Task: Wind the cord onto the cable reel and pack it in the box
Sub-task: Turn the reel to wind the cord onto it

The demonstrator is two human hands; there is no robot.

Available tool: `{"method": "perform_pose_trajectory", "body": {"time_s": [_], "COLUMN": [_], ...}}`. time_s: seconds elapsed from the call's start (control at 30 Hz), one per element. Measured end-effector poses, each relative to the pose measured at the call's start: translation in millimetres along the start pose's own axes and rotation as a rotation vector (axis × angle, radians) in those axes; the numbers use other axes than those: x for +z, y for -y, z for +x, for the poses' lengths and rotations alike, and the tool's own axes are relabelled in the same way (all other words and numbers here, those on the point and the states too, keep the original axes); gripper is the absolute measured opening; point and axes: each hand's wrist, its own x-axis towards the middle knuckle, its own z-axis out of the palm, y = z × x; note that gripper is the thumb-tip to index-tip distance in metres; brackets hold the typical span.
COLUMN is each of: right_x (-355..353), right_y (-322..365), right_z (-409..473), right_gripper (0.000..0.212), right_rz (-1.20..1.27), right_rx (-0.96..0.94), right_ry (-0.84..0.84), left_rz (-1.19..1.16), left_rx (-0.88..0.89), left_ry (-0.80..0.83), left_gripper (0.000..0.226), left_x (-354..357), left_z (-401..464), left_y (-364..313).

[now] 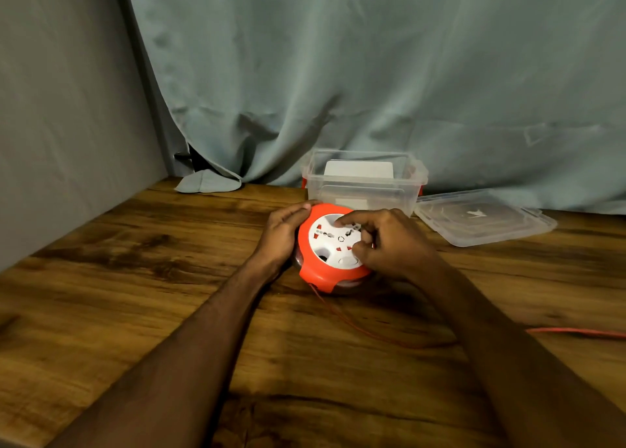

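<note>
1. the left hand point(284, 232) is cupping the left rim of the round orange and white plastic cable reel point(333, 249), fingers curled against it, steadying it on the brown wooden table point(135, 278).
2. the right hand point(384, 241) is resting on the reel's white face, fingers bent on it, likely turning it.
3. the thin orange cord point(366, 331) is trailing from the reel's near edge rightward, unwound.
4. the clear plastic box point(364, 182) is sitting open just behind the reel.

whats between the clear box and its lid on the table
Nothing: in the head view only bare wood table separates the clear box from its lid.
</note>
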Motion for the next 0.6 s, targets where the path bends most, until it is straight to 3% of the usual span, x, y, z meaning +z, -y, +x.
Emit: {"method": "perform_pose_trajectory", "body": {"time_s": [0.13, 0.27, 0.6], "right_x": [-4, 9, 28], "right_y": [8, 23, 46], "right_z": [-3, -2, -4], "right_gripper": [0.05, 0.068, 0.052], "right_rz": [-0.134, -0.26, -0.19], "right_rx": [-0.051, -0.096, 0.171], "right_ry": [-0.106, -0.136, -0.318], "left_rz": [-0.083, -0.115, -0.065], "left_rx": [0.025, 0.052, 0.105], "left_ry": [-0.071, -0.19, -0.158], "left_gripper": [0.025, 0.023, 0.026], "left_x": [2, -1, 0], "left_z": [0, 2, 1], "left_y": [-1, -1, 1]}}
